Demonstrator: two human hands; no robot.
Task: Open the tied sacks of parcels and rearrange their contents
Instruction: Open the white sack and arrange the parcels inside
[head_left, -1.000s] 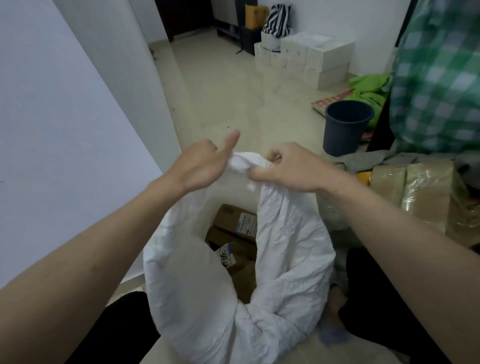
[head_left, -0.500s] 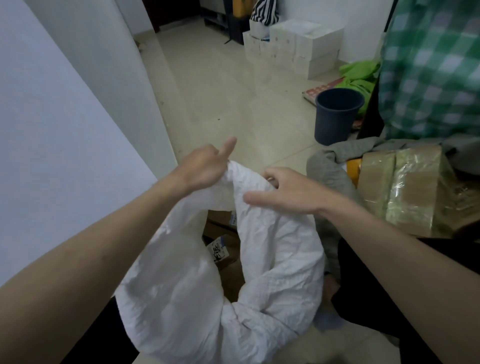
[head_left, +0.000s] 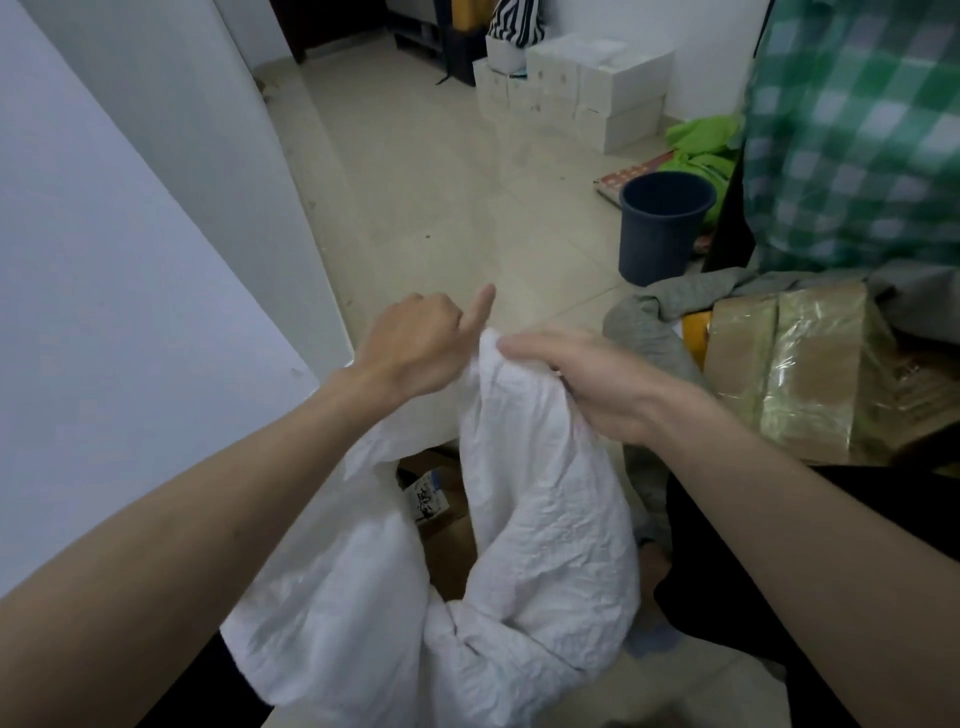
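The white sack (head_left: 524, 551) stands on the floor (head_left: 447, 208) between the person's knees, its mouth gathered upward. The left hand (head_left: 415, 345) grips the far rim with curled fingers, index finger pointing up. The right hand (head_left: 582, 376) clasps the bunched rim just beside it. Cardboard parcels (head_left: 441, 512) show inside the sack. A dark bucket (head_left: 662, 228) stands well apart.

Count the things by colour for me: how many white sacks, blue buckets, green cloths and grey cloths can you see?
White sack: 1
Blue bucket: 1
Green cloth: 1
Grey cloth: 1
Total: 4
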